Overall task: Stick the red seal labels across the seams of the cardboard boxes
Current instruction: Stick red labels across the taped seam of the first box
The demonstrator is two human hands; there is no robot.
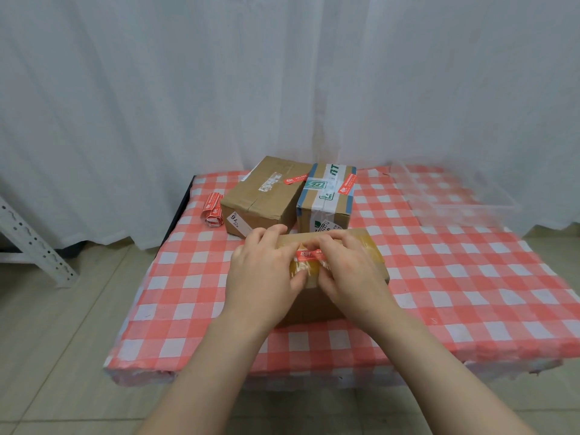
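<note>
A small cardboard box (367,249) wrapped in yellowish tape sits at the middle of the checked table. A red seal label (309,255) lies across its top. My left hand (263,271) and my right hand (348,271) both rest on the box, fingers laid flat and pressing on the label from either side. Behind it stand two more boxes: a plain brown box (260,199) and a box with green-and-white tape (326,196). Each has a red label stuck on top. A folded strip of red labels (213,210) lies left of the brown box.
The table (470,293) carries a red-and-white checked cloth. A clear plastic tray (452,193) stands at the back right. White curtains hang behind the table. A white metal rack leg (31,243) stands on the tiled floor at the left.
</note>
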